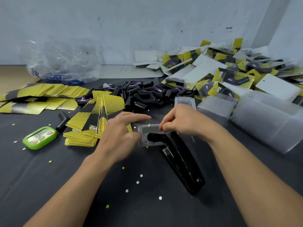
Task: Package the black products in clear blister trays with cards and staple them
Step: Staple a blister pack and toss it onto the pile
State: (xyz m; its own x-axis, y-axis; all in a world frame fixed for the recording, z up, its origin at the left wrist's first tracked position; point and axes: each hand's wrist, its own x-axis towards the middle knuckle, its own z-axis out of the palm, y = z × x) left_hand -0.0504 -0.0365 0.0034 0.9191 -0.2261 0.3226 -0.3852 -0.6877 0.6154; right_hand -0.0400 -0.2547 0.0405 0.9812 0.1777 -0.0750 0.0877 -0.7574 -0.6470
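Right hand [178, 122] is pinching the clear blister tray [148, 129], black product [155, 137] sitting inside, over the nose of the stapler [182, 163]. Left hand [121, 130] (blurred) is hovering straight-fingered, gripping nothing, beside the card stack [85, 130]. Likely risk: uncarded tray tilting, product spilling out.

Left hand [121, 130] flat (blurred), right hand [180, 120] pinched

One clear blister tray [144, 130] with a black product [155, 137] seated in it, lying over the stapler's [182, 161] front end.
Yellow dotted cards [91, 126] fanned just left of it; loose products [142, 95] heaped behind.
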